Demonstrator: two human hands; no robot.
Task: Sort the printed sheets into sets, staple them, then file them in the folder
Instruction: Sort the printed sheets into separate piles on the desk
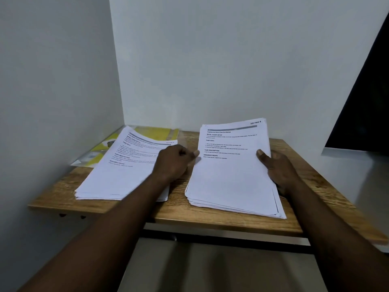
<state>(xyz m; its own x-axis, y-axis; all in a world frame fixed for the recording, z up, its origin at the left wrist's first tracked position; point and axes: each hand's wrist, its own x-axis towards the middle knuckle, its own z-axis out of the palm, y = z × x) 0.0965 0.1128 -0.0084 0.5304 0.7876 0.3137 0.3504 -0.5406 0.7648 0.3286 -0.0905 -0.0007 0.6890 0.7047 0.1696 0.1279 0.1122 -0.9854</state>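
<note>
Yellow at the back-left corner of your wooden table (210, 220), the folder (156, 131) lies flat against the wall, its near part covered by the left stack (126, 167) of printed sheets. That stack lies flat and slightly fanned, its top page showing headed lines of text, its near edge just short of the table's front edge. Your left hand (172, 163) sits between the two piles, forearm crossing the left stack's right corner, fingers curled and thumb reaching onto the left edge of the right stack (229, 178), which it appears to pinch. The right stack is tilted, its far end raised off the wood and its near end resting on the table; the top page reads "SECTION 9" at its upper right corner. Your right hand (280, 169) grips the stack's right edge, thumb pressed on top of the page, the other fingers hidden behind the paper. White walls (210, 60) close in the corner behind, and a dark panel (366, 98) stands at far right.
</note>
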